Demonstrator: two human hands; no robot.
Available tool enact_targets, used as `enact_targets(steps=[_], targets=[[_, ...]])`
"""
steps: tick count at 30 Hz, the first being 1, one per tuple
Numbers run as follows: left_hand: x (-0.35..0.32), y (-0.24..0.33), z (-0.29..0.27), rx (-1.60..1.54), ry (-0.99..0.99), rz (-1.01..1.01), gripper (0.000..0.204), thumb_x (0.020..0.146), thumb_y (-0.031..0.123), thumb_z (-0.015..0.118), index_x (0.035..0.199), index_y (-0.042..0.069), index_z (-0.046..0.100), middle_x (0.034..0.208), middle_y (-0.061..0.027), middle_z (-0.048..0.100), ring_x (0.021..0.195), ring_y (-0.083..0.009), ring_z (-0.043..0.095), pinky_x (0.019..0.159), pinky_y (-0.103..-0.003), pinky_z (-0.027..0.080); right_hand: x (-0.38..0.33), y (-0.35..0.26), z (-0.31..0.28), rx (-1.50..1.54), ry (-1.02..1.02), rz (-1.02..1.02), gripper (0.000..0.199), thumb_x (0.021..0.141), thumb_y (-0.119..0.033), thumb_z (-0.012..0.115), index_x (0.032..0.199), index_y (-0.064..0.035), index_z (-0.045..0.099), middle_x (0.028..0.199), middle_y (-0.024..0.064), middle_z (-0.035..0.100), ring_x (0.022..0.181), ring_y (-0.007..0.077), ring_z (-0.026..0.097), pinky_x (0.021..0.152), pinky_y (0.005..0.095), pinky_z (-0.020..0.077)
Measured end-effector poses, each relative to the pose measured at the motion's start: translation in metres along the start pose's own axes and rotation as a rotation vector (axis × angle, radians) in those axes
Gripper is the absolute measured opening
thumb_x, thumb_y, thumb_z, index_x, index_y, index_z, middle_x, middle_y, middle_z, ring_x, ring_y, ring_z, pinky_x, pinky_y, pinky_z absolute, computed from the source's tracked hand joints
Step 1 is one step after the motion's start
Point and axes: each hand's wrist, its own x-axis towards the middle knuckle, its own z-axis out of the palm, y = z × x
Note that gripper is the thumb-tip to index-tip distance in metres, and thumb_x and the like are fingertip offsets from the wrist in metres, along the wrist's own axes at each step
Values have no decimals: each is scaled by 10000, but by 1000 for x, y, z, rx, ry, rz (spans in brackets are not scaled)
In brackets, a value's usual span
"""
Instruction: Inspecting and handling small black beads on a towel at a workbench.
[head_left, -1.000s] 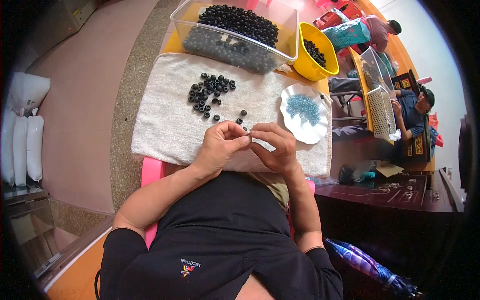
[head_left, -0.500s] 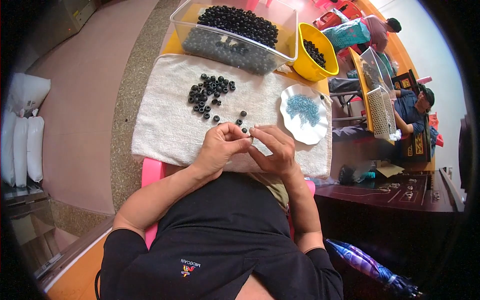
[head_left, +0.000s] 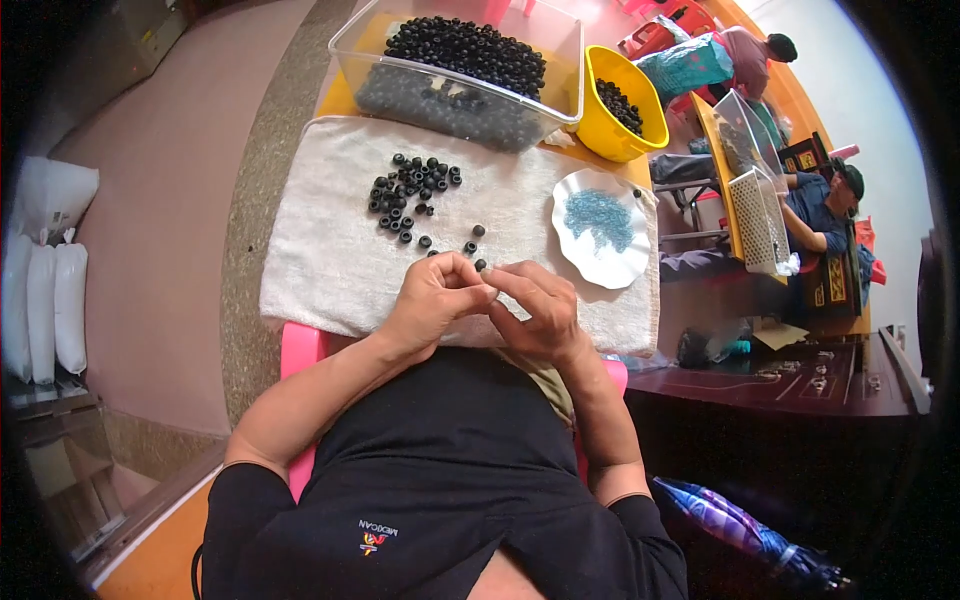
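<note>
My left hand [head_left: 437,300] and my right hand [head_left: 542,308] meet fingertip to fingertip above the near part of a white towel [head_left: 335,250]. Thumb and index finger are pinched together on each; whatever sits between them is too small and covered to make out. Just beyond the fingertips lies a black bead [head_left: 481,265], with two more beads behind it. A loose pile of black beads [head_left: 405,190] rests farther off on the towel. To the right, a white wavy-edged plate [head_left: 622,268] holds small light-blue beads [head_left: 600,220].
Behind the towel stand a clear plastic bin [head_left: 455,105] of black beads and a yellow tub [head_left: 612,147] with more. White sacks [head_left: 68,300] stand at far left. Two people work at a table on the right. A folded umbrella [head_left: 745,530] lies at lower right.
My right hand's fingertips have closed in toward my left hand's, and its index finger now lies nearer the left pinch. The whole view has shifted slightly; the beads on the towel look unmoved.
</note>
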Motion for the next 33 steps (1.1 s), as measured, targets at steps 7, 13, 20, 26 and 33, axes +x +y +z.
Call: enact_targets(steps=[7,13,20,26,33], targets=[[2,8,2,10,39,-75,122,863,-17,674,899,31,568,871,-69,659,782,-114,646,723,-245,558,-1,5,1,34,66,47,426,653,9,782,1053,-12,640,883,143,679,747,279,677,637,335,538],[2,8,3,13,72,-52,111,873,11,677,900,34,572,880,-71,664,794,-115,646,739,-256,555,-1,9,5,2,84,9,451,641,11,791,1061,-12,630,919,152,669,778,285,672,655,343,543],[2,5,1,48,86,-53,123,872,28,690,892,46,570,891,-61,662,828,-114,642,749,-261,545,0,6,7,-17,97,12,432,659,-21,798,1057,-34,631,934,136,656,789,287,662,661,355,541],[2,2,2,50,84,-29,122,877,48,694,882,53,572,871,-45,663,811,-109,640,740,-257,541,0,3,7,-18,94,2,448,666,-5,790,1078,-25,616,908,141,645,760,286,647,640,353,529],[0,1,4,100,29,-28,127,886,92,700,877,55,579,852,-43,662,780,-101,638,741,-263,548,-1,2,3,24,70,54,441,666,16,782,1073,-25,617,852,142,633,718,286,634,617,351,514]])
